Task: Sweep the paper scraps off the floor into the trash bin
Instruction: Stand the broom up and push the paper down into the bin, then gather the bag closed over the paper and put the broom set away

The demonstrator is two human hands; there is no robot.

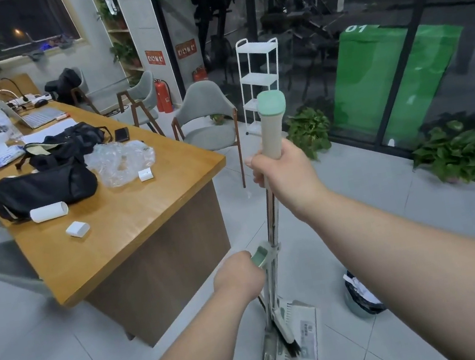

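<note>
Paper scraps [358, 287] show white inside the trash bin [354, 309], which has a black liner and stands on the tiled floor [373, 188] near the dustpan [307, 333], to its right and apart from it. The right forearm hides part of the bin.

The right hand [281, 169] is wrapped tight round the cream grip of the broom [271, 221], just below its green cap. The left hand [240, 276] is lower down, clenched round the green-topped dustpan handle, which sits close against the broom shaft. Both tools stand nearly upright, and the dark bristles rest against the dustpan at floor level.

The room is an office with pale grey tiles. A long wooden table [127, 204] fills the left side, and its near end panel faces the tools. Black bags [42, 187], crumpled clear plastic [120, 161] and small white boxes lie toward the table's right edge, with a laptop [36, 114] farther back.

A grey chair [206, 112] sits off the table's far right corner, with a white shelf rack [259, 75] just behind it. A dark glass wall [329, 23] runs along the right, with potted plants [458, 155] at its foot.

Bare tile lies between the table's right edge and the glass wall, and also in front of the table's near end.
</note>
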